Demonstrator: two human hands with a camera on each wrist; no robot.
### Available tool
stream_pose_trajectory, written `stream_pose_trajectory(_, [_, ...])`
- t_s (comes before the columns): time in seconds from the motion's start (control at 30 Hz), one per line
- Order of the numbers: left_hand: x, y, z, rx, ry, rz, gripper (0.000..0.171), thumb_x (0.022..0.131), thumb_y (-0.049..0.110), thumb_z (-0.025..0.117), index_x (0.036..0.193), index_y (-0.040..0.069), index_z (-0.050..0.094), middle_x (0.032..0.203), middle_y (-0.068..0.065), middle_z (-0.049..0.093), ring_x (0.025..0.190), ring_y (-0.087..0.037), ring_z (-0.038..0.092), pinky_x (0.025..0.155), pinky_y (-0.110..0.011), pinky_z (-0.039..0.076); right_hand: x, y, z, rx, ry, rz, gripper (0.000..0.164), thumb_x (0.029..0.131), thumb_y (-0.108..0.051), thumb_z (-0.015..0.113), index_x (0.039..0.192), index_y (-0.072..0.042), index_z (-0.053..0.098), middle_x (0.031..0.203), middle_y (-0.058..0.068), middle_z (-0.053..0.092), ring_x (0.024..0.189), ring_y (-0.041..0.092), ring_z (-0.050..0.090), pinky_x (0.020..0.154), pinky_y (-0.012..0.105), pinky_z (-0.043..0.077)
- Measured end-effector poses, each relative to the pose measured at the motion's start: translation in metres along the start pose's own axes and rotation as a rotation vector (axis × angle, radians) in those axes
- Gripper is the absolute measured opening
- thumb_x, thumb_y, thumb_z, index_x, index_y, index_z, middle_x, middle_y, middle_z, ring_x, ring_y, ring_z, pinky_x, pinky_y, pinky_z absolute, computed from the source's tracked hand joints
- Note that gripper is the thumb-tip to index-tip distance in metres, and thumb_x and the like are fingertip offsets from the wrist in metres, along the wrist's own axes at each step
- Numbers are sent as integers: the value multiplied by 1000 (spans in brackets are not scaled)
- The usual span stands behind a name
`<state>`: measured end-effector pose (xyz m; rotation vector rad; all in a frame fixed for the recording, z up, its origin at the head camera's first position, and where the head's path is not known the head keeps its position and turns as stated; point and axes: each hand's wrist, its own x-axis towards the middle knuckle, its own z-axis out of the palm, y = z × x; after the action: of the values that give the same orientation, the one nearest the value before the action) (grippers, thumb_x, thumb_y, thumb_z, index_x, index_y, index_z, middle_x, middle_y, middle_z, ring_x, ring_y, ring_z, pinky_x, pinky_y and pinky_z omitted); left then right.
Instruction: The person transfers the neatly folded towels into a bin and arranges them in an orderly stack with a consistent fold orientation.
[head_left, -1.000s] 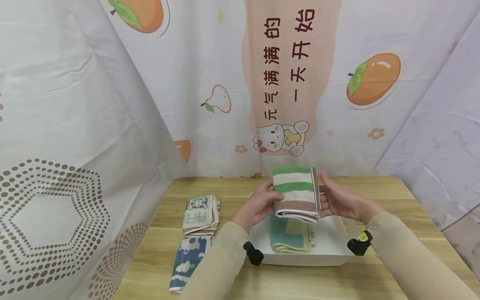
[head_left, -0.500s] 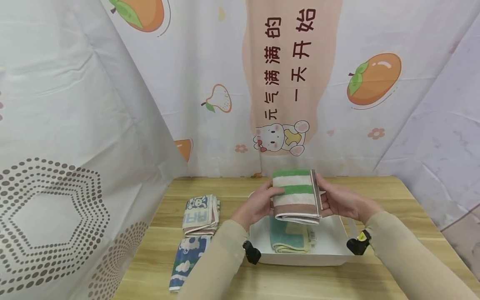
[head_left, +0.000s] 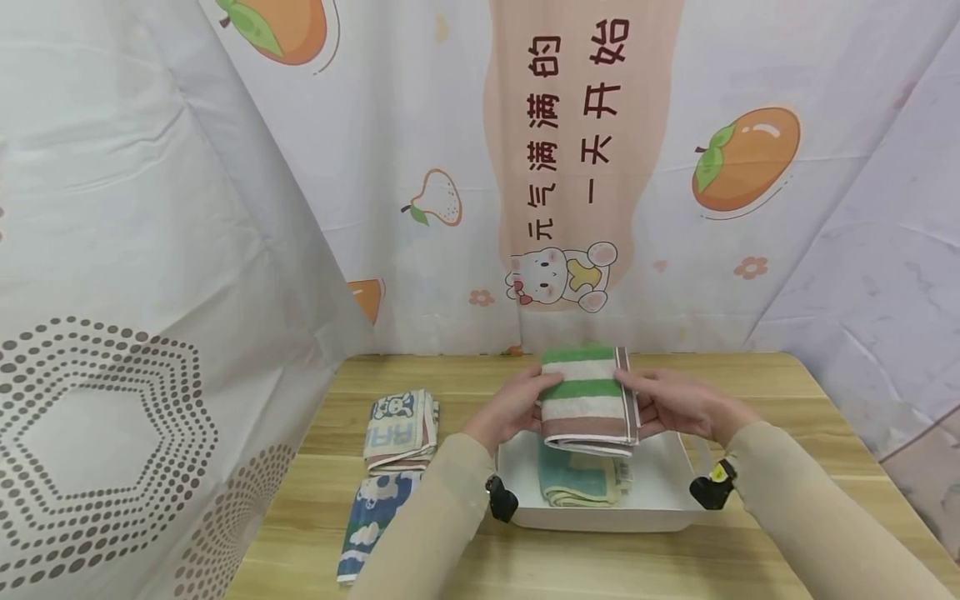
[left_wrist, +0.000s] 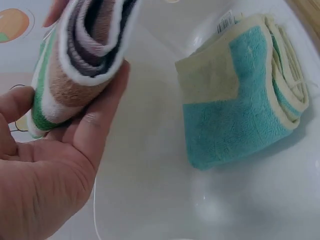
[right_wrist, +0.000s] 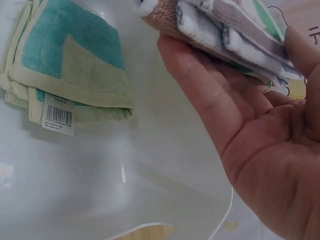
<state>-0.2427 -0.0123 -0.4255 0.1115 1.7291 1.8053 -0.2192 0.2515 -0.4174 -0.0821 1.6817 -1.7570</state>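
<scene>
Both hands hold a folded towel (head_left: 583, 396) with green, white and brown stripes above a white bin (head_left: 600, 518). My left hand (head_left: 513, 408) grips its left side, thumb on top and fingers beneath, as the left wrist view shows. On the other side my right hand (head_left: 678, 404) pinches the edge, its thumb on the upper face and fingers under the layers (right_wrist: 225, 35). Inside the bin lies a folded teal and cream towel (left_wrist: 225, 115), partly covered by the striped one in the head view. A barcode tag (right_wrist: 59, 115) sticks out from it.
Left of the bin, two folded towels lie on the wooden table (head_left: 300, 517): a cream and blue one (head_left: 401, 429) and a dark blue patterned one (head_left: 375, 512), partly hidden by the left sleeve. A printed curtain (head_left: 420, 100) hangs behind the table.
The striped towel has come down slightly toward the bin. My right thumb has moved from beside the towel's edge onto its upper face.
</scene>
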Motion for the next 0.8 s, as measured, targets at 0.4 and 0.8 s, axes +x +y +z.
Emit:
stream_pose_trajectory(0.4, [3,2,-2,201,45,-81,38,90,42,57,112,11,57,98,-11,63,81,-28,63,63,-42,55,4,6,0,-62,37,23,55,97,-40,46,121,8,50,101,27,63,89,39,64,76,50,51])
stream_pose_trajectory(0.8, [0,6,1,222,67,-77,42,93,46,48,110,9,60,95,-13,63,78,-28,63,58,-41,55,4,7,5,-98,90,39,59,95,-47,46,117,8,52,96,25,64,83,37,65,73,50,52])
